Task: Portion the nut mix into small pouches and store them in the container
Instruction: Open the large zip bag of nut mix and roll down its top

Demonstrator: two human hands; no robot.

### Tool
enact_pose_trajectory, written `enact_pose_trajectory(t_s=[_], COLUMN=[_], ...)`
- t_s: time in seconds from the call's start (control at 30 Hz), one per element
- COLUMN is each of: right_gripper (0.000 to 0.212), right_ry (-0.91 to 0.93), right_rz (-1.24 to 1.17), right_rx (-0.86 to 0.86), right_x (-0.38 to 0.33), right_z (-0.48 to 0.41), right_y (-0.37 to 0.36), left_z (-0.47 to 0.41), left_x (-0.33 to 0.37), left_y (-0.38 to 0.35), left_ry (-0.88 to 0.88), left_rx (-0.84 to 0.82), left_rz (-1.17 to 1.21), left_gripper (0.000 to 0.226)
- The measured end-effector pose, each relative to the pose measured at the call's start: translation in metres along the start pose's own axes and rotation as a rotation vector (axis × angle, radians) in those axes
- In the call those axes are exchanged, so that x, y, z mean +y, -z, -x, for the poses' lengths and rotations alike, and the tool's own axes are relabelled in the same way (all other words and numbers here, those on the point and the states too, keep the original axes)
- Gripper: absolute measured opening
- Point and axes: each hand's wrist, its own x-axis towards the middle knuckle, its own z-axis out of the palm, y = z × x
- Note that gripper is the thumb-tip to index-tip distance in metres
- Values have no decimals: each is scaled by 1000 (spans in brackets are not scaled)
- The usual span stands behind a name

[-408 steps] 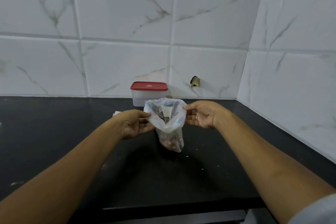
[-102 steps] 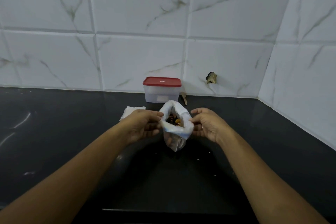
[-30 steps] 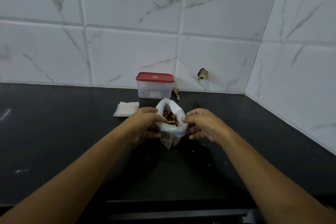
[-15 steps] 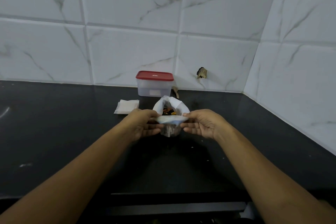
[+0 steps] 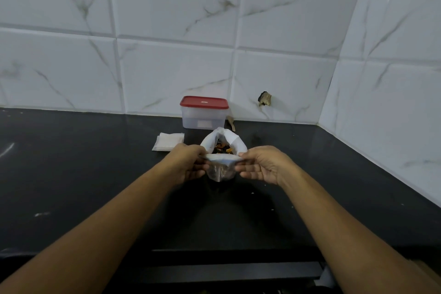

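1. The person is working at the opening stage. The bag of nut mix is standing on the dark worktop, between the two hands and in front of the container.
2. The left hand is pinching the rolled-down rim on the bag's left side, with its fingers curled under the cuff. The right hand is pinching the rim on the right side, thumb on top and fingers bent beneath.
3. The rim is sitting folded into a thick white cuff, so the mouth is gaping and the nuts are showing inside. Readying the bag is looking nearly done.
4. The small pouches are lying as a flat white stack on the worktop, just left of the bag. None is looking filled, so I am judging that portioning is not yet begun.
5. The container is standing against the tiled wall with its red lid on. Whether anything is lying inside, I cannot tell.
6. A small pale utensil, perhaps a scoop, is lying just right of the container.
7. Almost everything is waiting: filling each pouch, lifting the lid and storing the pouches.
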Motion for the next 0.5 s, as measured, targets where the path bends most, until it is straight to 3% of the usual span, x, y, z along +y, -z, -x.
enact_pose_trajectory(t_s=[0.2,0.5], right_gripper=[11,15], right_ry=[-36,-93], right_rz=[-320,-724], right_rx=[41,46], right_x=[8,7], right_z=[-5,-6], right_y=[-4,-16], left_z=[1,6], left_x=[-2,-6], left_y=[-3,-14], left_ry=[178,167], left_rx=[-43,-24], left_rz=[375,689], left_gripper=[20,37])
